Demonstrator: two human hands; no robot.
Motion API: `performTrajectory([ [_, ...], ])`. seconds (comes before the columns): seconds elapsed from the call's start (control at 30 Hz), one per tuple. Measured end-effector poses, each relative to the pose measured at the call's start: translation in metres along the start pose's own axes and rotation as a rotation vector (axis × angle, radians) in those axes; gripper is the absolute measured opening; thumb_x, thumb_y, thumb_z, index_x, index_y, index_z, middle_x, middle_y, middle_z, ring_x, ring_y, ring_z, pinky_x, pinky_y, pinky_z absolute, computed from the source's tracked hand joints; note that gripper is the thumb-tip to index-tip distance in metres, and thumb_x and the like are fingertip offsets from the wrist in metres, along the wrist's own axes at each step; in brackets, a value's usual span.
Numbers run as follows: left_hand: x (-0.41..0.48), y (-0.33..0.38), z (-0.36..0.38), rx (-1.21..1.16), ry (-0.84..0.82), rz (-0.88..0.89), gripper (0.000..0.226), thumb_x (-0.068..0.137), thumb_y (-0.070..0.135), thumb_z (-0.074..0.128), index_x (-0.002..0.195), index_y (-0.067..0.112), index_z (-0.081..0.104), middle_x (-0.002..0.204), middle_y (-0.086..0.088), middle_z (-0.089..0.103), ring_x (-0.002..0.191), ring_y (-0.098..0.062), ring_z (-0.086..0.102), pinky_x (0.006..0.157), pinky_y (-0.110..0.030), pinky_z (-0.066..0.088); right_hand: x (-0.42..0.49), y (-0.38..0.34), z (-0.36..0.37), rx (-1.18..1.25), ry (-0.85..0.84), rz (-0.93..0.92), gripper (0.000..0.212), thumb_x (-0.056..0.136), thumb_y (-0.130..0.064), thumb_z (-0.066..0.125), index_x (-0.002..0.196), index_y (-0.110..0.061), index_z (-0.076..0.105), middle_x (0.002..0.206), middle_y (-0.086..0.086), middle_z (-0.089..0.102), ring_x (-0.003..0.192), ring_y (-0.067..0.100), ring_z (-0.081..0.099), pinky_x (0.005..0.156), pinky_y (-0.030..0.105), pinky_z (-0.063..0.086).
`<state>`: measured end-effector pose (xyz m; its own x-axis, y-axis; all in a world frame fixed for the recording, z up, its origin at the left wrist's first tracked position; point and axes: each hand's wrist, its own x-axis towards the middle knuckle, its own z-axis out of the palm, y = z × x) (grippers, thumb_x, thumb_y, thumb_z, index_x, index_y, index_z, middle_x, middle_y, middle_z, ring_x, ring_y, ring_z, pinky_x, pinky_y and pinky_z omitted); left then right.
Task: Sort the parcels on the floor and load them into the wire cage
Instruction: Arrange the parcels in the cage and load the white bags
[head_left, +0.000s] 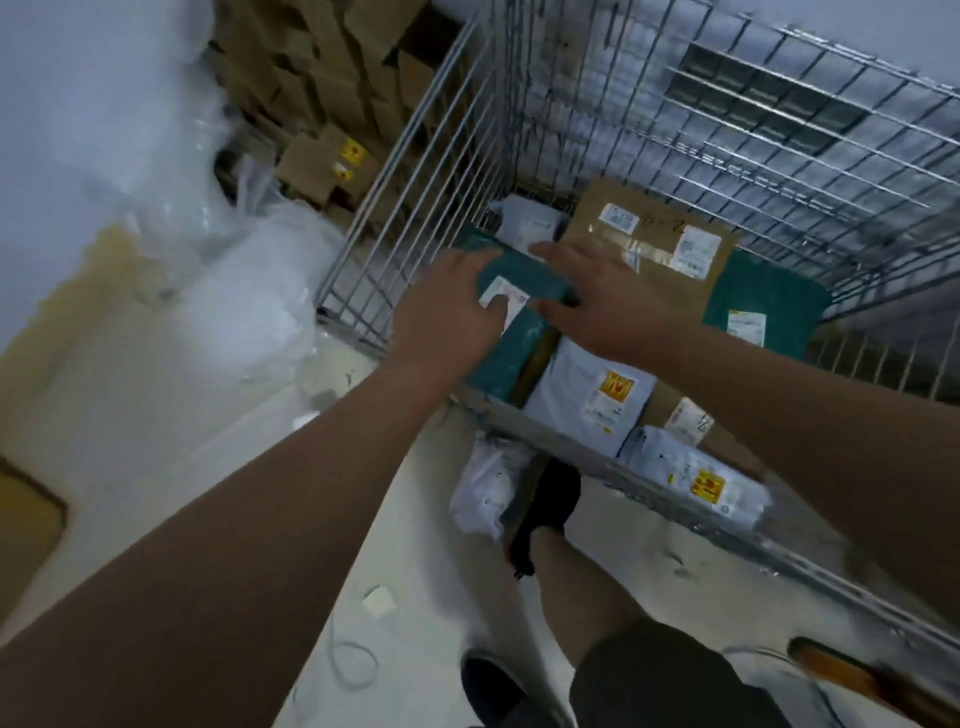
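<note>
Head camera looks down over my operator's two bare forearms into the wire cage (779, 119), and I see both hands on one teal parcel (524, 278) at the cage's near left corner. The left hand (447, 312) lies spread on the parcel's left part with its thumb on the white label (506, 301). The right hand (608, 306) lies on the parcel's right part, fingers apart and fairly straight, thumb at the near edge. Neither hand looks curled round anything; both rest flat on the parcel with a gap of teal wrap between them.

Inside the cage, the teal parcel sits on top of other parcels. Just beyond the right hand I make out a flat cardboard box (649, 244) with labels and clear tape. A second teal parcel (763, 301) lies against the right wall. A pale mailer (592, 395) with a yellow sticker lies below the right wrist, and another pale mailer (696, 478) lies along the near rim. A white bag (530, 223) shows at the back.

Outside, a white parcel (488, 493) lies on the floor (208, 415) beside a black shoe (550, 499). Stacked cartons (322, 78) and clear plastic wrap (171, 208) stand left of the cage.
</note>
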<state>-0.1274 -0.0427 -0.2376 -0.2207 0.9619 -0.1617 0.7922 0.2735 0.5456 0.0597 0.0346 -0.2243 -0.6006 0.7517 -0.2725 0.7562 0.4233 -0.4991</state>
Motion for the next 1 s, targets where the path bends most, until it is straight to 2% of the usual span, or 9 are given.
performTrajectory([
  [0.1,-0.073,-0.013,-0.025,-0.006,0.105,-0.035,0.054,0.095,0.037,0.059,0.148,0.027,0.053,0.142,-0.005,0.056,0.129,-0.023,0.054,0.104,-0.038,0.046,-0.051,-0.041,0.007,0.038,0.03,-0.045,0.059,0.103,-0.046,0.056,0.156,-0.031,0.037,0.148,0.004,0.045,0.121,0.025,0.054,0.095,0.03,0.04],
  [0.2,-0.134,-0.023,-0.04,0.007,0.073,-0.055,0.055,0.094,0.039,0.06,0.148,0.028,0.054,0.14,-0.006,0.056,0.127,-0.025,0.054,0.102,-0.039,0.049,-0.103,-0.075,0.016,0.106,0.103,-0.161,0.053,0.102,-0.039,0.06,0.151,-0.026,0.047,0.14,0.004,0.052,0.119,0.018,0.056,0.098,0.029,0.045],
  [0.3,-0.188,-0.046,-0.031,0.035,0.015,-0.121,0.056,0.092,0.045,0.062,0.146,0.033,0.054,0.136,-0.009,0.056,0.123,-0.029,0.057,0.098,-0.044,0.052,-0.142,-0.097,0.053,0.061,0.096,-0.342,0.044,0.1,-0.029,0.064,0.141,-0.015,0.058,0.127,0.01,0.062,0.109,0.018,0.06,0.094,0.013,0.039],
  [0.37,-0.218,-0.066,-0.011,0.015,-0.02,-0.196,0.06,0.091,0.041,0.065,0.149,0.031,0.053,0.138,-0.012,0.055,0.124,-0.033,0.055,0.098,-0.046,0.051,-0.155,-0.096,0.093,0.005,-0.01,-0.366,0.046,0.098,-0.023,0.066,0.141,-0.011,0.058,0.13,0.014,0.061,0.115,0.023,0.059,0.097,0.021,0.043],
  [0.43,-0.242,-0.089,0.019,0.022,-0.07,-0.272,0.065,0.09,0.04,0.065,0.152,0.029,0.048,0.141,-0.013,0.053,0.128,-0.034,0.053,0.101,-0.048,0.049,-0.162,-0.083,0.138,-0.102,-0.171,-0.333,0.056,0.097,-0.023,0.066,0.149,-0.014,0.05,0.139,0.014,0.055,0.125,0.031,0.053,0.102,0.039,0.047],
  [0.5,-0.26,-0.116,0.056,0.053,-0.13,-0.344,0.071,0.089,0.041,0.065,0.156,0.028,0.042,0.146,-0.013,0.049,0.132,-0.035,0.05,0.103,-0.048,0.048,-0.162,-0.06,0.183,-0.214,-0.309,-0.3,0.067,0.095,-0.028,0.066,0.156,-0.017,0.039,0.148,0.014,0.047,0.133,0.035,0.046,0.104,0.046,0.045],
  [0.63,-0.284,-0.173,0.147,0.121,-0.211,-0.434,0.08,0.09,0.041,0.065,0.16,0.021,0.032,0.153,-0.016,0.042,0.135,-0.038,0.045,0.104,-0.048,0.042,-0.145,0.001,0.272,-0.473,-0.473,-0.321,0.093,0.087,-0.031,0.073,0.163,-0.02,0.022,0.164,0.016,0.026,0.145,0.038,0.033,0.114,0.052,0.036],
  [0.8,-0.282,-0.243,0.265,0.138,-0.276,-0.508,0.077,0.083,0.017,0.065,0.154,0.011,0.037,0.142,-0.021,0.047,0.128,-0.043,0.049,0.1,-0.052,0.045,-0.096,0.074,0.391,-0.743,-0.661,-0.346,0.128,0.078,-0.035,0.087,0.164,-0.029,-0.007,0.171,0.015,-0.004,0.156,0.037,0.007,0.124,0.053,0.018],
  [1.0,-0.26,-0.313,0.383,0.097,-0.249,-0.483,0.079,0.08,0.009,0.065,0.154,0.009,0.036,0.139,-0.023,0.05,0.124,-0.044,0.051,0.098,-0.053,0.046,-0.034,0.137,0.536,-0.971,-0.659,-0.47,0.147,0.068,-0.052,0.09,0.159,-0.032,-0.024,0.17,0.015,-0.017,0.156,0.04,-0.011,0.124,0.061,0.0],
])
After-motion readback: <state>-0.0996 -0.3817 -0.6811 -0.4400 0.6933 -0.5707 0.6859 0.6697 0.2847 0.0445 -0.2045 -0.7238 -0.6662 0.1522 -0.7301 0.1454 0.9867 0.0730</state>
